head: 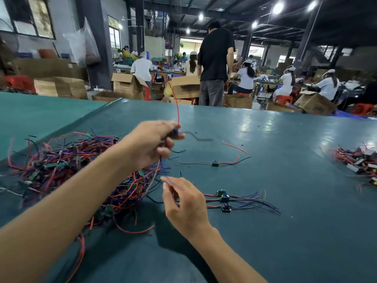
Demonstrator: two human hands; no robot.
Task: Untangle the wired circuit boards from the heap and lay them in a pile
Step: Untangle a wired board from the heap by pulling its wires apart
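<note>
Red wire [177, 107] in pinch of left hand [151, 141]; right hand [184, 207] loosely curled.

Above the bench [285, 144], the left forearm [71, 197] and right forearm [228, 256] are bare along their whole visible length. The left hand [151, 142] is bare too, its fingers smeared by motion blur. The right hand [186, 207], also bare, shows its knuckles more sharply.

Place: was a factory hall.
Workers [246, 75]: sat capped along benches.
Floor: held open cartons [126, 84] and red stools [283, 99].
Table [285, 144]: bore heaped wired boards [67, 164].
Roof: had beams, lamps [277, 7].
</note>
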